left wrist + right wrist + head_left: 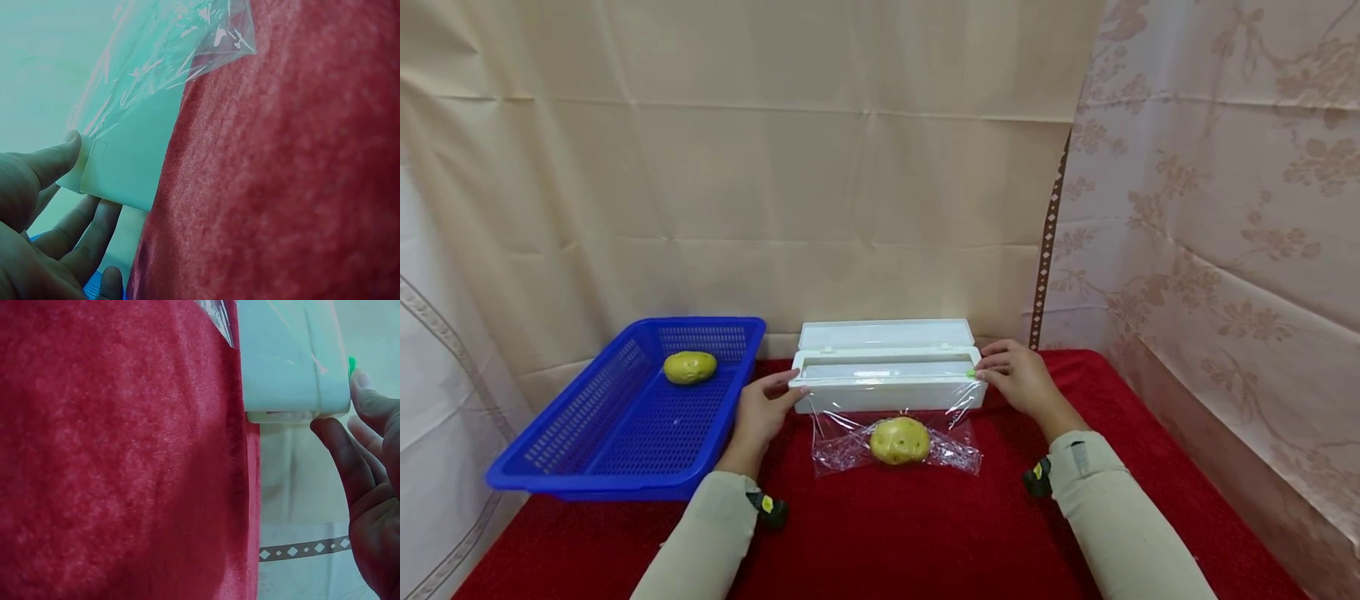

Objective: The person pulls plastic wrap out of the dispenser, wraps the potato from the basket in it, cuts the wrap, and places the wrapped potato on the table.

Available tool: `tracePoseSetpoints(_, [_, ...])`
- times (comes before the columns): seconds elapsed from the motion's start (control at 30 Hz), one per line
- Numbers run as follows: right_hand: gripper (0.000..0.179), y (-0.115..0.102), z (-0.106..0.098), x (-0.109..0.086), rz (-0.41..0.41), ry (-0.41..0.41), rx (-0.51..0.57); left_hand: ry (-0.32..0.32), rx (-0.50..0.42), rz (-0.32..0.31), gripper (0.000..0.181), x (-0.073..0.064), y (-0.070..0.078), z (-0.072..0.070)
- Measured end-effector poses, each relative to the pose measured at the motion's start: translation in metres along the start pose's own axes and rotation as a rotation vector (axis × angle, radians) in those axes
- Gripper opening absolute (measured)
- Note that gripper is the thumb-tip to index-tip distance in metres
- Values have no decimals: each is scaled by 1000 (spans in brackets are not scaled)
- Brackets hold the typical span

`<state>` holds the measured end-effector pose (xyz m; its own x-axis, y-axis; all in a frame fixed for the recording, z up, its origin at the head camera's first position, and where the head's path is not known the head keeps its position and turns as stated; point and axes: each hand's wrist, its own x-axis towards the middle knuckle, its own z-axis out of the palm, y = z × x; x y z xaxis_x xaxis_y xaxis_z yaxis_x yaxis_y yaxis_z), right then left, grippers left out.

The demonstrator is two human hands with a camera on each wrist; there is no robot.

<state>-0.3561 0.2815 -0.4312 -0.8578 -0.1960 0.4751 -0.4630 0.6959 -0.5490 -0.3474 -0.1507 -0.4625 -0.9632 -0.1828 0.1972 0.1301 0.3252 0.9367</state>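
A white cling film dispenser point(887, 395) stands near the back of the table, its lid point(883, 334) raised. My left hand point(765, 414) holds its left end, thumb on the top front edge and fingers around the end. My right hand point(1017, 377) grips the right end, and its thumb presses by a small green slider point(352, 365) on the front edge. From that edge a sheet of clear cling film point(951, 452) hangs forward onto the cloth. A yellow potato point(900, 440) sits on the film in front of the dispenser, the film bunched to both sides of it.
A blue plastic basket point(606, 482) stands to the left, with another yellow potato point(689, 367) inside. Red cloth point(910, 542) covers the table. Beige curtain point(760, 183) hangs right behind the dispenser, and a floral curtain point(1247, 250) borders the right side.
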Motion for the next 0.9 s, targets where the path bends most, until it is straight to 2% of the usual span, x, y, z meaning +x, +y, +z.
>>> tracePoseSetpoints(0.33, [11, 7, -1, -4, 46, 18, 61, 0, -3, -2, 43, 0, 1, -1])
tracePoseSetpoints(0.47, [17, 5, -1, -6, 74, 21, 105, -8, 1, -3, 43, 1, 1, -1])
tracePoseSetpoints(0.57, [29, 3, 1, -8, 70, 23, 150, -8, -5, -2, 43, 0, 0, 0])
tracePoseSetpoints(0.63, [41, 1, 3, -8, 32, 19, 119, -11, -2, -2, 43, 0, 1, 0])
tracePoseSetpoints(0.73, [55, -1, 7, -7, -43, 8, -9, -19, 1, -1, 43, 0, 1, -1])
tracePoseSetpoints(0.8, [54, -3, 8, -7, -78, -1, -81, -25, 6, 0, 44, 0, 2, -2])
tracePoseSetpoints(0.9, [44, -5, 10, -7, -103, -1, -124, -27, -1, -13, 44, 0, 2, -2])
